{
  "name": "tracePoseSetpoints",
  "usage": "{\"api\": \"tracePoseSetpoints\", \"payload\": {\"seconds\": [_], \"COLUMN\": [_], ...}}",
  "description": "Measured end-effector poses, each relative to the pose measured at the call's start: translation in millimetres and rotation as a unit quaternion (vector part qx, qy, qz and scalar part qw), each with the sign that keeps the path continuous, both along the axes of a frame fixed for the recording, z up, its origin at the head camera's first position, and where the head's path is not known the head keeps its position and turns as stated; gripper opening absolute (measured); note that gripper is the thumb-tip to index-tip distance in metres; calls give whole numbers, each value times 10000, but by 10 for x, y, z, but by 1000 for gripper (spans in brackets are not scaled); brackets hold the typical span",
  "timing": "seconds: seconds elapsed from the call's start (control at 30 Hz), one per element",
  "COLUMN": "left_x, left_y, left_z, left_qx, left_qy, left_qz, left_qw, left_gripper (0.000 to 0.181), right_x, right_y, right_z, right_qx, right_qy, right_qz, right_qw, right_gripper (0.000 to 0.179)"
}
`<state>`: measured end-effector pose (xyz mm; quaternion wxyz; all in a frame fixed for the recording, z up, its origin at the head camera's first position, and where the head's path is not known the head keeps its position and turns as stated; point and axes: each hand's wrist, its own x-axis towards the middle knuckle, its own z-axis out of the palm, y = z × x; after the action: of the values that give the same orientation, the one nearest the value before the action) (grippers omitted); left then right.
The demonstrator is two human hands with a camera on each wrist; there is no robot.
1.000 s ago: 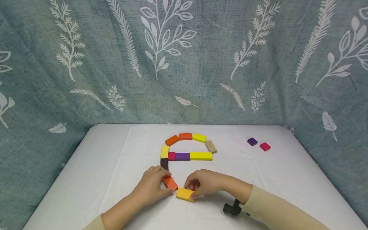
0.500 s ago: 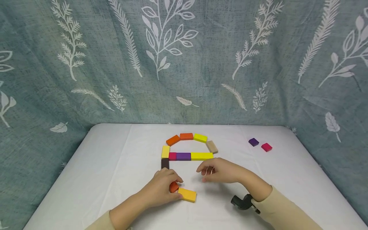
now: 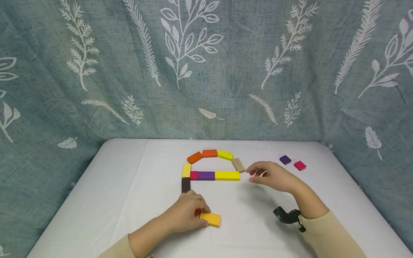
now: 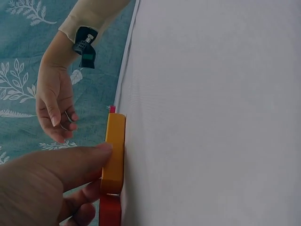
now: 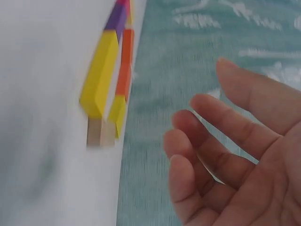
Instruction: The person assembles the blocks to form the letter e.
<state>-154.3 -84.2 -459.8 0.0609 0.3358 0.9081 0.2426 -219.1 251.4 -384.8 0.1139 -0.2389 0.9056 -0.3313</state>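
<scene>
My left hand [image 3: 187,212] pinches an amber wooden block [image 3: 211,219] by its left end, thumb on the near side and a finger on the far side. In the left wrist view the thumb lies against the amber block [image 4: 116,150], and a red-orange block [image 4: 110,211] meets its end. The hand mostly hides that red-orange block [image 3: 197,212] in the head view. My right hand [image 3: 275,175] is raised right of the tan block [image 3: 238,165], fingers loosely bent around nothing. The right wrist view shows the same hand [image 5: 225,150] empty, apart from the blocks.
An arch of orange [image 3: 209,153] and yellow blocks stands above a row with a purple block [image 3: 206,175] and a long yellow block [image 3: 227,175]. A dark block [image 3: 185,185] adjoins at left. Loose purple [image 3: 285,159] and pink blocks [image 3: 300,165] lie on the white table [image 3: 322,200].
My right hand has let go of the amber block and moved up and to the right. My left hand has shifted from the red-orange block onto the amber block's left end.
</scene>
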Motion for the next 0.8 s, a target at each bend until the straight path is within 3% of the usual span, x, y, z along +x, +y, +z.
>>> {"api": "tracePoseSetpoints", "payload": {"seconds": [0.37,0.6,0.8], "left_x": [2,-2,-4], "left_y": [4,0,3], "left_z": [20,15,-3], "left_qx": [-16,1,45], "left_qy": [29,-63,-73], "left_qz": [-38,64,35], "left_qw": [10000,10000,10000], "left_gripper": [23,23,24], "right_x": [-186,-426,-618], "right_y": [478,727,932], "right_z": [40,-127,-312], "right_qx": [-182,-4,141], "right_qy": [284,262,328], "right_qz": [-1245,-2300,-2716], "right_qw": [9916,9728,9618], "right_gripper": [37,41,41]}}
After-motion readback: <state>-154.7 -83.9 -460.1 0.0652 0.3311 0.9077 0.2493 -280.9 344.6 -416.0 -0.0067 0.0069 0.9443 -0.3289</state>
